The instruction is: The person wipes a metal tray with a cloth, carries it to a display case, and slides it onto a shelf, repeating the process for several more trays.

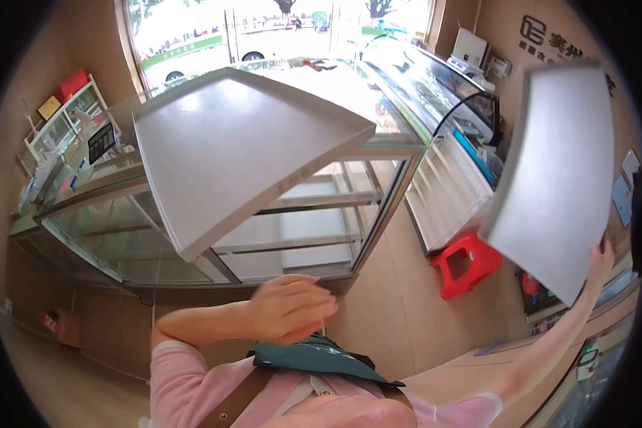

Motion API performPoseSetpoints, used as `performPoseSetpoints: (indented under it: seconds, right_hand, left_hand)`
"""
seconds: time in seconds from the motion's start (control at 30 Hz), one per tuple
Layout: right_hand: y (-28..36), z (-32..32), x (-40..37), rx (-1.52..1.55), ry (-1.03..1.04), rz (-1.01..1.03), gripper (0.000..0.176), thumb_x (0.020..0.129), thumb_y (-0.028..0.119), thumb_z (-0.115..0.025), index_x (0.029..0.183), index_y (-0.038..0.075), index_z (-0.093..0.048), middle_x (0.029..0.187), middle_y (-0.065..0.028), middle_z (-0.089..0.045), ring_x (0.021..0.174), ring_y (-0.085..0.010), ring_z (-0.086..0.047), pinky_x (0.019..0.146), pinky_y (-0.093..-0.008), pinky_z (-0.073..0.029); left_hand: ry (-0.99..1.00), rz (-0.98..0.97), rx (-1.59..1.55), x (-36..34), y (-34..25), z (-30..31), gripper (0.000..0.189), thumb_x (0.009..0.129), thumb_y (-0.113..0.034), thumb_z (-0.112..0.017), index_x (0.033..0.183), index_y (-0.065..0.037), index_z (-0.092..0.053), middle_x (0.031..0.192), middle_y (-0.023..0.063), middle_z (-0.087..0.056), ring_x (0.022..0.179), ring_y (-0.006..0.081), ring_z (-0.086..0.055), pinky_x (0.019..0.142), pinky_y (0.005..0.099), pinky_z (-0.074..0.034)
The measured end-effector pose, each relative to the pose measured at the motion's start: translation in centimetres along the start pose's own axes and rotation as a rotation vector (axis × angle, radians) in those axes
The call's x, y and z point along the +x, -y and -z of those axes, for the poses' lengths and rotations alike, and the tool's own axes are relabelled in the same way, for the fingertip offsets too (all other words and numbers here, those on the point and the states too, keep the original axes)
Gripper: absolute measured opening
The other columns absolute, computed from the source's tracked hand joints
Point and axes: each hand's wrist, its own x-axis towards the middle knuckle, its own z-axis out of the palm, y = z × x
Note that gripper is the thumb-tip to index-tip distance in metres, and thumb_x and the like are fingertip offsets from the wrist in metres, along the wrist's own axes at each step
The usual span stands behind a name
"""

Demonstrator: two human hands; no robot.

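On the right, my right hand (602, 262) grips the lower right edge of a large metal tray (560, 171), lifted and tilted up on its side. My left hand (292, 310) is in front of my chest over the dark green apron (321, 360), slightly blurred. Its fingers are bent and close together; the palm side is hidden, so I cannot make out what is in it, if anything. Ahead, a second large metal tray (235, 150) with a raised rim lies on top of the glass display counter (349, 272), its near corner jutting over the edge.
Right of the counter stands a curved glass display case (435, 78), with a red plastic stool (469, 265) on the tiled floor (385, 321). A tablet-like dark device (101, 144) rests on the left side. An orange box (64, 327) is at lower left.
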Motion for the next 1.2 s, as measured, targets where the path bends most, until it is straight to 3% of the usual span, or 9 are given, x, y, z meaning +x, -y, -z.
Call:
performPoseSetpoints:
  seconds: [0.13,0.3,0.37,0.53,0.63,0.67,0.77,0.93,1.2]
  right_hand:
    - [-7.2,-7.1,-7.1,-0.443,0.168,-0.073,0.045,0.066,0.015,-0.053,0.108,0.001,-0.058,0.095,-0.0200,-0.063,0.086,-0.0300,-0.061,0.079,-0.0367,-0.045]
    - [-16.3,-18.8,-24.4,-0.304,0.376,-0.443,0.027,0.061,0.021,-0.055,0.067,-0.005,-0.057,0.061,-0.0225,-0.056,0.055,-0.0321,-0.054,0.056,-0.0438,-0.042]
    - [-19.8,-23.4,-34.4,-0.072,0.385,-0.652,0.028,0.061,0.021,-0.056,0.058,-0.007,-0.054,0.046,-0.0109,-0.049,0.045,-0.0217,-0.046,0.046,-0.0399,-0.036]
    - [-9.1,-27.5,-50.4,0.691,0.107,-1.375,0.018,0.056,0.009,-0.056,0.071,0.000,-0.052,0.077,-0.0072,-0.053,0.069,-0.0185,-0.050,0.060,-0.0336,-0.041]
    - [-6.4,-26.6,-56.5,0.725,0.419,-1.653,0.041,0.057,0.018,-0.059,0.094,0.000,-0.056,0.094,-0.0115,-0.055,0.088,-0.0259,-0.052,0.073,-0.0380,-0.043]
    - [-4.3,-25.8,-56.8,0.786,0.475,-1.690,0.042,0.058,0.019,-0.058,0.095,-0.001,-0.055,0.093,-0.0130,-0.055,0.085,-0.0272,-0.053,0.071,-0.0379,-0.044]
    - [0.3,-24.5,-56.6,0.786,0.662,-1.721,0.037,0.060,0.018,-0.058,0.090,-0.004,-0.057,0.085,-0.0154,-0.057,0.074,-0.0273,-0.057,0.062,-0.0376,-0.047]
    - [3.0,-25.4,-56.8,0.696,0.889,-1.793,0.027,0.062,0.008,-0.056,0.082,-0.010,-0.059,0.073,-0.0147,-0.059,0.059,-0.0242,-0.058,0.056,-0.0349,-0.049]
    - [6.9,-22.4,-48.6,0.754,1.136,-1.602,0.029,0.064,0.001,-0.055,0.088,-0.014,-0.057,0.077,-0.0150,-0.060,0.065,-0.0221,-0.060,0.057,-0.0317,-0.050]
  left_hand:
    - [0.264,0.258,-0.229,-5.3,3.7,-13.1,0.026,0.077,-0.018,-0.064,0.101,-0.008,-0.062,0.092,0.0080,-0.063,0.088,0.0250,-0.060,0.084,0.0392,-0.046]
    - [0.429,0.678,-0.642,-8.8,3.8,-21.4,0.026,0.081,-0.016,-0.062,0.103,-0.002,-0.061,0.089,0.0107,-0.064,0.081,0.0240,-0.062,0.077,0.0350,-0.049]
    - [0.379,1.055,-1.005,-11.4,3.3,-24.5,0.027,0.084,-0.017,-0.060,0.105,0.001,-0.061,0.090,0.0089,-0.066,0.081,0.0192,-0.063,0.076,0.0304,-0.050]
    - [0.539,1.917,-1.423,-16.7,3.5,-28.5,0.064,0.086,-0.039,-0.059,0.134,-0.003,-0.036,0.133,0.0179,-0.042,0.112,0.0297,-0.051,0.091,0.0421,-0.045]
    - [0.216,2.460,-1.597,-19.8,2.8,-29.7,0.083,0.083,-0.044,-0.061,0.141,-0.005,-0.016,0.141,0.0226,-0.026,0.123,0.0373,-0.039,0.098,0.0460,-0.039]
    - [0.098,2.509,-1.653,-20.7,2.7,-29.8,0.096,0.081,-0.045,-0.063,0.142,-0.004,0.000,0.144,0.0253,-0.013,0.130,0.0418,-0.025,0.104,0.0480,-0.031]
    - [-0.191,2.593,-1.486,-20.9,3.1,-28.4,0.091,0.080,-0.042,-0.066,0.141,-0.002,-0.012,0.141,0.0255,-0.021,0.127,0.0409,-0.030,0.104,0.0522,-0.027]
    - [-0.694,2.598,-1.390,-18.9,2.1,-22.3,0.035,0.081,-0.011,-0.055,0.113,-0.002,-0.045,0.118,0.0143,-0.050,0.113,0.0282,-0.049,0.102,0.0477,-0.033]
    - [-0.639,2.489,-1.524,-14.5,-2.6,-12.6,0.025,0.081,-0.006,-0.056,0.104,-0.001,-0.048,0.106,0.0121,-0.055,0.099,0.0242,-0.058,0.090,0.0385,-0.049]
